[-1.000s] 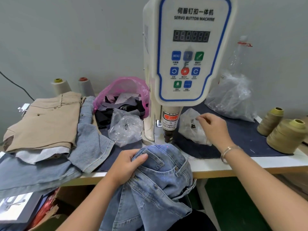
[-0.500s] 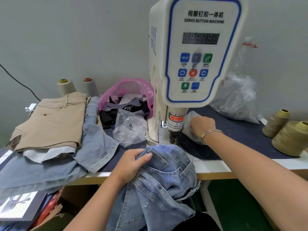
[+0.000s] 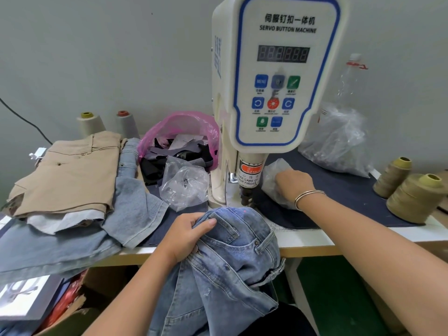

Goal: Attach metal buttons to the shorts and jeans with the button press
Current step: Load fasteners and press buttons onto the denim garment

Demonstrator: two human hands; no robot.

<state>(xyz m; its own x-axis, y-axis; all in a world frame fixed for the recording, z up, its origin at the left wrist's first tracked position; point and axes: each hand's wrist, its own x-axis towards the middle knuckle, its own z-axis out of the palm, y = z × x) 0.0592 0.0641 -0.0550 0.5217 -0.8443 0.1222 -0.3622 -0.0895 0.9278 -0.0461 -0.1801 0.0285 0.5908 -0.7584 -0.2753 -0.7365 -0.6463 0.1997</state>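
Curled fingers of the left hand [image 3: 186, 235] grip the jeans [image 3: 232, 258] at the table [image 3: 315, 238] edge below the button press [image 3: 278, 76]; the right hand [image 3: 294, 184] (fingers hidden) reaches into a small clear bag [image 3: 275, 173], grey wall [image 3: 97, 57] behind.

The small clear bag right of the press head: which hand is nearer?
Right. The right hand is on the small clear bag, fingers in it; the left hand grips the jeans at the table's front edge.
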